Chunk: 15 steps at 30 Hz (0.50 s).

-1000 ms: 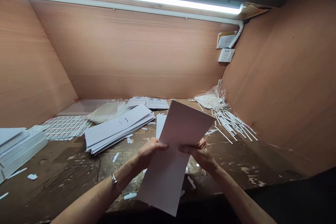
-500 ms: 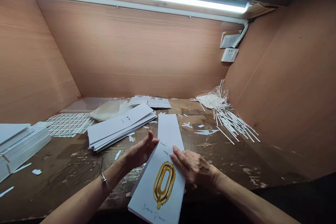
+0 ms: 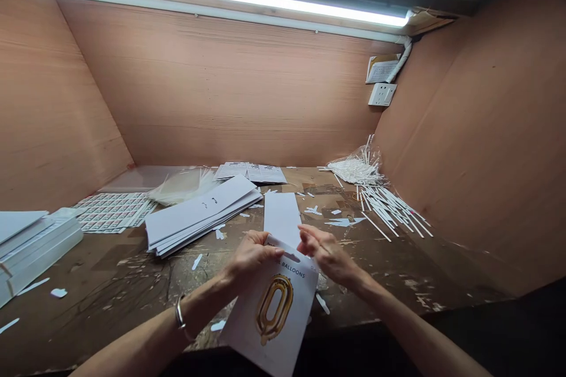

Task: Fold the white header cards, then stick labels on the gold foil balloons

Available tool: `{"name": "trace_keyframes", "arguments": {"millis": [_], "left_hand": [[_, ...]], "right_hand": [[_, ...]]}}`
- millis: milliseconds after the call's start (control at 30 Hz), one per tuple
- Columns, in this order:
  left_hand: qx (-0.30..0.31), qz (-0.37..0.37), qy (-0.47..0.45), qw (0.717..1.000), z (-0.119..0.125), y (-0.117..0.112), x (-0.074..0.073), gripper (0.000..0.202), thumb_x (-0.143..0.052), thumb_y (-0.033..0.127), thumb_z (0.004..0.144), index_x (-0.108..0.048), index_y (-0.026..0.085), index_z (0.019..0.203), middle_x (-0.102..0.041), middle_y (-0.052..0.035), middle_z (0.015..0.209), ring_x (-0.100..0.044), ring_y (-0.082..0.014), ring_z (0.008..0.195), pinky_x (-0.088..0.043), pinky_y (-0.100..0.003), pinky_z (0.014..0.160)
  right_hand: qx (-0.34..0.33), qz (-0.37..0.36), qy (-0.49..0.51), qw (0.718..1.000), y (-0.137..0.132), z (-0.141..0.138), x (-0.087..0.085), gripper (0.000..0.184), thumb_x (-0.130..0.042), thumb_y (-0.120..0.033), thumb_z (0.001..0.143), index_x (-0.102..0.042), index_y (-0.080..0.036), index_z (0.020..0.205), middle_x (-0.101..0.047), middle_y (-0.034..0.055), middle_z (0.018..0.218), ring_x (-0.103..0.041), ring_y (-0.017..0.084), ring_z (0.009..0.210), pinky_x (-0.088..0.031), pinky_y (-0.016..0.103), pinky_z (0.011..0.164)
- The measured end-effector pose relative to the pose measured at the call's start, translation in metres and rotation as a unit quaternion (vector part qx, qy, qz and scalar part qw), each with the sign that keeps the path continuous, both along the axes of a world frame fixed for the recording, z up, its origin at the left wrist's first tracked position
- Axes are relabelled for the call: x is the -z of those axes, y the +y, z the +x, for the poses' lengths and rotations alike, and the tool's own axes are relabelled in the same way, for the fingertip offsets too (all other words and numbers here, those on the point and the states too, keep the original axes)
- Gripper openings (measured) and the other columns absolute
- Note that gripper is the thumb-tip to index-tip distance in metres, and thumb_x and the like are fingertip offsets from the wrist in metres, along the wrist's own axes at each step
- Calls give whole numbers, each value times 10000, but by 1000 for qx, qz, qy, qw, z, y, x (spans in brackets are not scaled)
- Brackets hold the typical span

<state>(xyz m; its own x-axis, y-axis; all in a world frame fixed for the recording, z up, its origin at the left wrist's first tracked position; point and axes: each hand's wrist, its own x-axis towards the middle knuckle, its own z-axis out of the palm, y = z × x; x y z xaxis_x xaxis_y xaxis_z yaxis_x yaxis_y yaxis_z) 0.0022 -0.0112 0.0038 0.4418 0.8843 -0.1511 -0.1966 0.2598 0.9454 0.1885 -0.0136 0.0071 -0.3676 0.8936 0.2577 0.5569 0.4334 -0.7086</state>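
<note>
A folded white card (image 3: 276, 312) printed with a gold balloon shaped like a zero and the word "BALLOONS" lies tilted over the worktable's front edge. My left hand (image 3: 250, 256) pinches the card's top left corner. My right hand (image 3: 325, 253) has its fingers curled and pinched at the card's top edge, close to the hanging slot. Just beyond the hands a plain white card (image 3: 282, 218) lies flat on the table.
A stack of white cards (image 3: 201, 215) lies left of centre, with clear bags (image 3: 181, 185) and a sticker sheet (image 3: 110, 212) behind it. White sticks (image 3: 389, 203) spread at the right. White boxes (image 3: 30, 244) sit far left. Paper scraps litter the worn wooden table (image 3: 110, 283).
A second ago I held the card up with its blank back towards me. It has been turned printed side up and lowered; my hands moved from its sides to its top edge.
</note>
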Motion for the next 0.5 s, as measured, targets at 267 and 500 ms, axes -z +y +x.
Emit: {"name": "trace_keyframes", "arguments": {"millis": [267, 500], "left_hand": [[-86, 132, 119, 980, 7, 9, 19, 111, -613, 176, 582, -579, 122, 492, -533, 4, 513, -462, -111, 525, -332, -210, 509], [-83, 10, 37, 996, -3, 16, 32, 263, -662, 360, 623, -563, 119, 585, -541, 2, 507, -457, -96, 433, -333, -212, 441]], "right_hand": [[139, 59, -165, 975, 21, -55, 57, 327, -246, -342, 907, -501, -142, 870, -616, 71, 628, -544, 156, 516, -243, 237, 472], [90, 14, -16, 996, 26, -34, 53, 350, -315, -423, 871, -476, -187, 667, -452, -22, 506, -394, 99, 454, -237, 225, 471]]}}
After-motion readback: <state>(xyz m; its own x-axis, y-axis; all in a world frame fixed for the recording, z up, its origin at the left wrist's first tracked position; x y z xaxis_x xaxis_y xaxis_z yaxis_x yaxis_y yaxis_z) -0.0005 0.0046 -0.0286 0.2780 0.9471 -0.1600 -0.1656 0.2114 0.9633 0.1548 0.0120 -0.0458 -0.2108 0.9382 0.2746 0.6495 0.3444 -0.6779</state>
